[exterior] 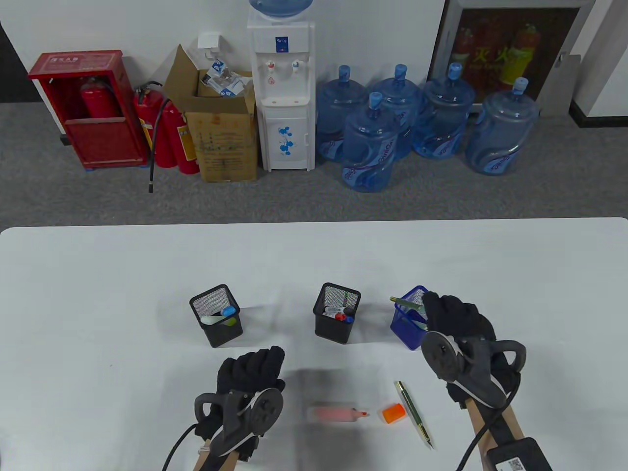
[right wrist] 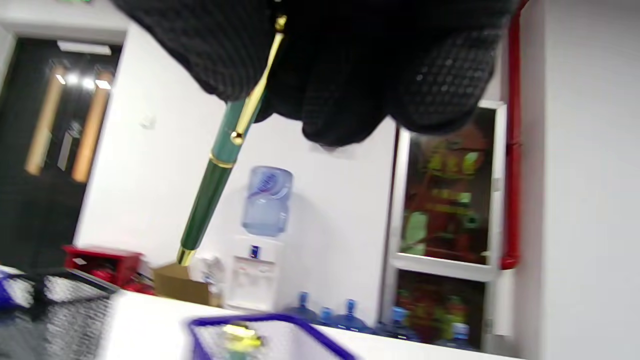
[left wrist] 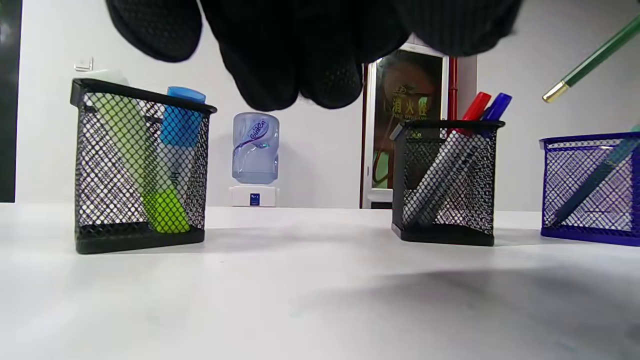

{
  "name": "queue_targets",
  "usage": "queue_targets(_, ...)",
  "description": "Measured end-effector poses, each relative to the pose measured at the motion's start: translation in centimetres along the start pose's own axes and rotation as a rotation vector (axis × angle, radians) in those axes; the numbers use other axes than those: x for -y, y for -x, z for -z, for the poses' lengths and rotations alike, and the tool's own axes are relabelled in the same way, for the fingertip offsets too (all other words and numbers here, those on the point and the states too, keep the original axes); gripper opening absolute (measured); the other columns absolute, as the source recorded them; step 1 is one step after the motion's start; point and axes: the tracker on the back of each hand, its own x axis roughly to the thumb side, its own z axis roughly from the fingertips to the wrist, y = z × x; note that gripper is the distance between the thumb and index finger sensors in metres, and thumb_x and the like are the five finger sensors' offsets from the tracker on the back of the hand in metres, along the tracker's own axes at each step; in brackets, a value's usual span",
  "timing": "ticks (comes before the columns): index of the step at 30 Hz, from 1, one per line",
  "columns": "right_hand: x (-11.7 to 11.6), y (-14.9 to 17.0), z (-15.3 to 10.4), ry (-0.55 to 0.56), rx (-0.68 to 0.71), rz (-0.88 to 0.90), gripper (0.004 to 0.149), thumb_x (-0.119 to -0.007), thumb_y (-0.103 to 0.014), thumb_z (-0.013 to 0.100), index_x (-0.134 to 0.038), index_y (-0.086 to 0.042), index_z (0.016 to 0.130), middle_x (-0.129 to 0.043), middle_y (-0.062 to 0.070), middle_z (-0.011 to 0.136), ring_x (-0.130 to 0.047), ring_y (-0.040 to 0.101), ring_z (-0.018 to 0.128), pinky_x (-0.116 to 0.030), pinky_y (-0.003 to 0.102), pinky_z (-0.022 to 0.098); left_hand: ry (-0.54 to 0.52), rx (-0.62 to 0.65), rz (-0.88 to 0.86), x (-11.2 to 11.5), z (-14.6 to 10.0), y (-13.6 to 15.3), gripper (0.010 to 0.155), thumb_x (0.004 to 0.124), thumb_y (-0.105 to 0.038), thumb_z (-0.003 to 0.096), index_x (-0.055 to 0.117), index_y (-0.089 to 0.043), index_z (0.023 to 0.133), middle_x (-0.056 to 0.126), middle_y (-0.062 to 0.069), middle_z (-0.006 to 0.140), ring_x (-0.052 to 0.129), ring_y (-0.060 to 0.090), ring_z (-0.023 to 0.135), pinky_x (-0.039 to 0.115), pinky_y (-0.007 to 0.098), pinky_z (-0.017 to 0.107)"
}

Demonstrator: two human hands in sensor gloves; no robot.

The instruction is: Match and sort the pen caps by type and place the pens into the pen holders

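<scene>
Holders (exterior: 216,315) already hold pens; the right hand (exterior: 458,324) pinches a green pen (exterior: 405,302) over the blue holder (exterior: 409,319), left hand (exterior: 251,371) loosely curled and empty, while a highlighter (exterior: 337,414), cap (exterior: 393,413) and another pen (exterior: 414,414) remain near the table's (exterior: 98,274) front edge.

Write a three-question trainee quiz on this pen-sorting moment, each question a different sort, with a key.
1. True or false: the right hand holds a green pen above the blue holder.
2. Which lies loose on the table beside the orange highlighter? A) blue cap B) orange cap C) red marker
3. Fill in: the left hand holds ____.

Key: 1 true; 2 B; 3 nothing
</scene>
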Motion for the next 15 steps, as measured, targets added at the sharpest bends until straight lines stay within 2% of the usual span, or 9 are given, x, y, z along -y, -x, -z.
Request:
queue_targets(6,-3.2,-0.2,0.5,-0.075,-0.040,-0.105,0.050,-0.077,-0.037,0.042,-0.080,-0.026,0.090,-0.093,-0.002,0.080,-0.101,0.020,0.059,-0.093,0.042,0.049,0.009,0.011,0.017,-0.1,-0.1,-0.1,0.066,0.068,-0.046,0.0406,0.057,-0.034,0.105,0.081,-0.001,0.104,0.088,0.029,0.090,0.064,0.062,0.074)
queue_targets(12,-4.9,-0.9,0.7,-0.089,-0.050,-0.117,0.050,-0.078,-0.037,0.042,-0.081,-0.026,0.090,-0.093,-0.001,0.079,-0.101,0.019,0.059,-0.093,0.042,0.048,0.021,0.013,0.016,-0.1,-0.1,-0.2,0.066,0.068,-0.046,0.0405,0.058,-0.034,0.105,0.081,-0.001,0.104,0.089,0.029,0.090,0.064,0.062,0.074)
queue_targets(15,-5.4,-1.0,0.6,-0.088,-0.055,-0.091,0.054,-0.076,-0.041,0.041,-0.078,-0.025,0.093,-0.092,-0.001,0.084,-0.102,0.020,0.063,-0.094,0.041,0.049,0.025,0.015,0.020,-0.1,-0.1,-0.2,0.066,0.068,-0.046,0.0405,0.058,-0.034,0.105,0.081,-0.001,0.104,0.088,0.029,0.090,0.064,0.062,0.074)
